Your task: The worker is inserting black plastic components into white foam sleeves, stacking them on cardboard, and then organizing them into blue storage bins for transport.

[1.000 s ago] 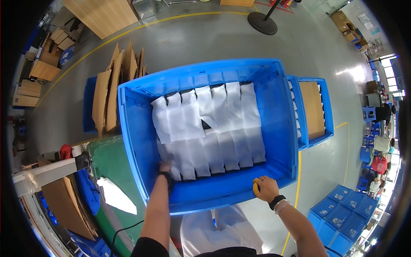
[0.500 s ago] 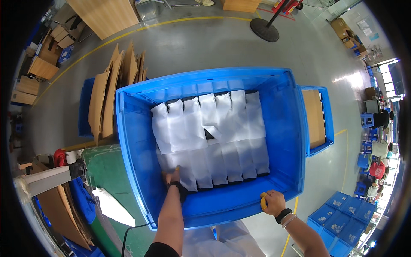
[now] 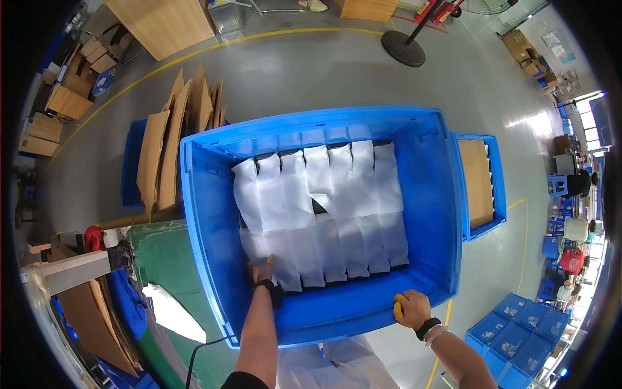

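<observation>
A large blue plastic bin stands before me, holding rows of dark items in soft white wrappers. My left hand reaches inside at the near left corner. Its thumb, in a yellow finger cot, lies on top of a white-wrapped packet, while the fingers curl down its left side, partly hidden by the bin wall. My right hand is closed over the bin's near rim at the right, yellow cots on its fingers. One wrapper flap in the middle is folded back, showing a dark gap.
Flattened cardboard sheets stand in a blue bin at the left. Another blue bin with a cardboard sheet sits at the right. Stacked blue boxes are at the lower right. A green surface lies left, and a fan base stands behind.
The whole view has shifted slightly. Both hands stay at nearly the same places on the packet and the rim.
</observation>
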### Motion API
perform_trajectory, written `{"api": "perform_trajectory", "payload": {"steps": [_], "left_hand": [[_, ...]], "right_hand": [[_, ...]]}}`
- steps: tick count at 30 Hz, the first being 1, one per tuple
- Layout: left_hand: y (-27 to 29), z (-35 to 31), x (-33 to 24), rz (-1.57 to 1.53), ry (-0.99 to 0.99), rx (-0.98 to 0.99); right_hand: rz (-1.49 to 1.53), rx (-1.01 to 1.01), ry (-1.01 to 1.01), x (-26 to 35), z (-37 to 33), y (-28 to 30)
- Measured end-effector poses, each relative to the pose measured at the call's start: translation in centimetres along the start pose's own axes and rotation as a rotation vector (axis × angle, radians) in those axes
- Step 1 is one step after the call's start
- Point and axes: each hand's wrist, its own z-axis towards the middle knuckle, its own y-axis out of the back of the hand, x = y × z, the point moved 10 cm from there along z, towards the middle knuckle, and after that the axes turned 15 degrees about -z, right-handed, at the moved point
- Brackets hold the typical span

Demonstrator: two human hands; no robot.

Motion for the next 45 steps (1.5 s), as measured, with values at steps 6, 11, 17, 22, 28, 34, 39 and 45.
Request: {"api": "perform_trajectory", "payload": {"steps": [6, 11, 17, 22, 28, 34, 39, 45], "left_hand": [[1.1, 1.6, 2.4, -0.042, 0.038, 0.052], [1.1, 1.1, 2.0, 0.020, 0.085, 0.093], [0.4, -0.8, 2.3, -0.152, 0.298, 0.217], [1.0, 4.8, 10.5, -0.327, 0.250, 0.409], [-1.4, 1.1, 5.6, -0.202, 0.361, 0.628], [-0.8, -0.3, 6.6, -0.260, 0.540, 0.747], [-1.8, 0.8, 6.3, -0.296, 0.451, 0.648], [0.0, 5.7, 10.1, -0.337, 0.315, 0.305]], "right_hand": [[0.013, 0.011, 0.021, 0.9, 0.4, -0.4], [0.013, -0.011, 0.020, 0.6, 0.2, -0.4], [-0.032, 0.031, -0.030, -0.3, -0.1, -0.2], [0.058, -0.023, 0.018, 1.0, 0.7, -0.1], [0.010, 0.026, -0.016, -0.3, -0.5, -0.6], [0.025, 0.031, -0.001, 0.3, -0.4, -0.6], [0.002, 0.025, 0.004, 0.3, -0.6, -0.4], [0.014, 0.021, 0.040, 1.3, 0.4, -0.4]]}}
